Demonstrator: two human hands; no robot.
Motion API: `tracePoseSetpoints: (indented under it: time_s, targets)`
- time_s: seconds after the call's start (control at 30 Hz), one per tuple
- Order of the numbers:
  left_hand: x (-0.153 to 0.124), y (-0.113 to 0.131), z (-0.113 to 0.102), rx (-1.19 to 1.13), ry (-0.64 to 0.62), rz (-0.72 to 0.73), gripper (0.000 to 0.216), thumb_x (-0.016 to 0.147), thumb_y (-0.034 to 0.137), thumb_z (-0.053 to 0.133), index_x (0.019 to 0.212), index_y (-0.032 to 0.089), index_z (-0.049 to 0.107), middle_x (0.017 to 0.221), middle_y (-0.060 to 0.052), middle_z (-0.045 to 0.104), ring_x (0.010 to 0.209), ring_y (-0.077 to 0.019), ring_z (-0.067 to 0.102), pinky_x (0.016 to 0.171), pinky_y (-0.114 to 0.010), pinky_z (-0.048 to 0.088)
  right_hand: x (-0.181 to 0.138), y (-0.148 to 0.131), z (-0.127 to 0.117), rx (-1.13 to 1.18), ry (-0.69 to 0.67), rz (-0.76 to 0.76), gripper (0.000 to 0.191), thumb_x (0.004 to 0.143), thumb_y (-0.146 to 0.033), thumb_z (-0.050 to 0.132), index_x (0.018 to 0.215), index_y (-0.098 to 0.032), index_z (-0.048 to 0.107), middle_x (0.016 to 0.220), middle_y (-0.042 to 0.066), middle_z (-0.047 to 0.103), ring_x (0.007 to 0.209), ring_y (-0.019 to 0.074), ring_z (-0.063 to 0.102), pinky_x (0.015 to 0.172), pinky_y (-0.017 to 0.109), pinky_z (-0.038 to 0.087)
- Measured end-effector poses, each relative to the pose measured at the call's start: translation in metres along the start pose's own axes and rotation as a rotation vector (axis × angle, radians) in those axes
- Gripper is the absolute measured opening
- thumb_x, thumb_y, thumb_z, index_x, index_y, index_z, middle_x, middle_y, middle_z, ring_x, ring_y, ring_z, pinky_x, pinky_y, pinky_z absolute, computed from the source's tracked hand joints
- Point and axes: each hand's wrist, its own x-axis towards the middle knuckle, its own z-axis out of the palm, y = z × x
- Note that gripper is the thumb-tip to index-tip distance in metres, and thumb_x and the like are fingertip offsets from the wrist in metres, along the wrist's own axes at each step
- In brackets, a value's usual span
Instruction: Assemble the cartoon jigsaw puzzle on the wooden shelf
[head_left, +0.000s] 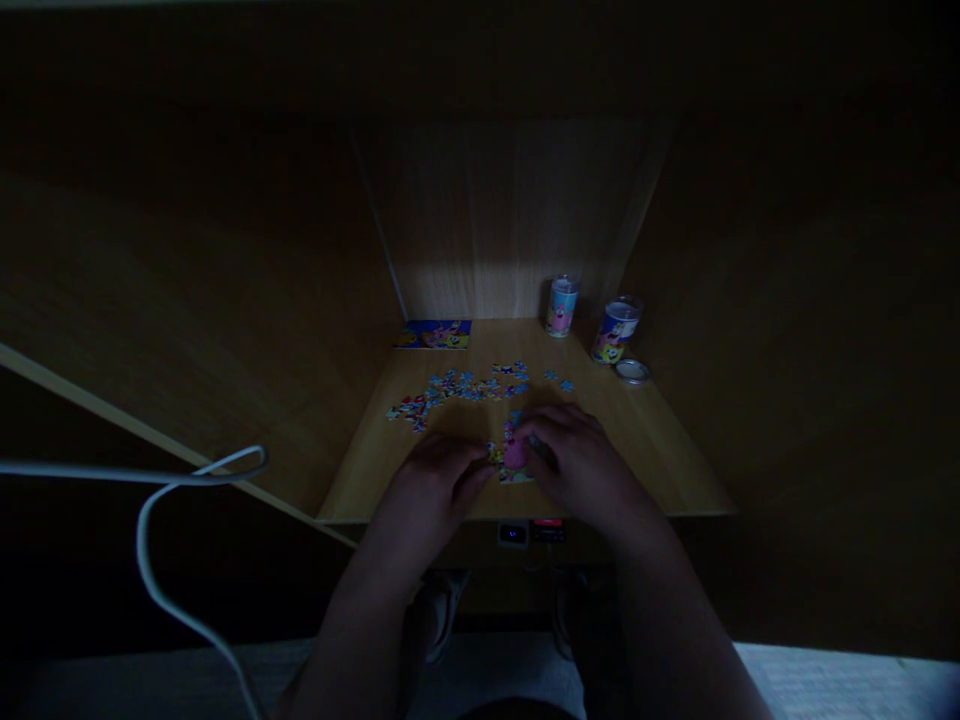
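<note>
A small joined patch of pink and blue jigsaw pieces (pixel 514 456) lies near the front of a wooden desk (pixel 660 450). My left hand (pixel 435 490) rests at its left edge, fingers curled and pinching at a piece. My right hand (pixel 577 460) covers its right side, fingers bent down onto the pieces. Loose jigsaw pieces (pixel 465 388) are scattered across the desk just beyond both hands. The scene is very dark, so what each fingertip holds is unclear.
A printed picture card (pixel 436 334) lies at the desk's back left. Two printed cans (pixel 561 306) (pixel 616 332) stand at the back right, a round lid (pixel 632 371) beside them. Wooden partition walls enclose the desk. A white cable (pixel 157 500) loops at the left.
</note>
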Motion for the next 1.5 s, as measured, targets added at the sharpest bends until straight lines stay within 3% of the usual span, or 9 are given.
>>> tracePoseSetpoints:
  time_s: [0.33,0.6,1.5]
  targets:
    - [-0.0027,-0.0034,0.002,0.003,0.015,0.014,0.009,0.11,0.024,0.069,0.112,0.023,0.078,0.108,-0.006,0.082,0.103,-0.0261,0.077,0.095,-0.045,0.061,-0.0002,-0.0003,-0.0002,0.01,0.0,0.001,0.018,0.102,-0.014,0.072,0.112,-0.029,0.074,0.121,0.004,0.08,0.116,0.0264,0.071,0.105,0.047,0.051]
    - [-0.0006,-0.0012,0.0015,0.004,0.015,0.055,0.005,0.108,0.021,0.073,0.108,0.024,0.077,0.105,-0.004,0.083,0.099,-0.0255,0.076,0.094,-0.044,0.06,0.0004,-0.0013,-0.0009,-0.004,-0.014,0.018,0.019,0.1,-0.014,0.075,0.113,-0.028,0.075,0.123,0.004,0.079,0.117,0.0261,0.07,0.106,0.046,0.05]
    - [0.0012,-0.0007,-0.0002,0.069,-0.011,0.142,0.011,0.109,0.021,0.069,0.109,0.025,0.08,0.121,-0.006,0.084,0.11,-0.0271,0.076,0.099,-0.049,0.061,-0.0005,-0.0012,0.001,-0.012,0.001,0.005,0.015,0.103,-0.016,0.072,0.112,-0.028,0.074,0.12,0.004,0.079,0.115,0.0267,0.071,0.105,0.047,0.051]
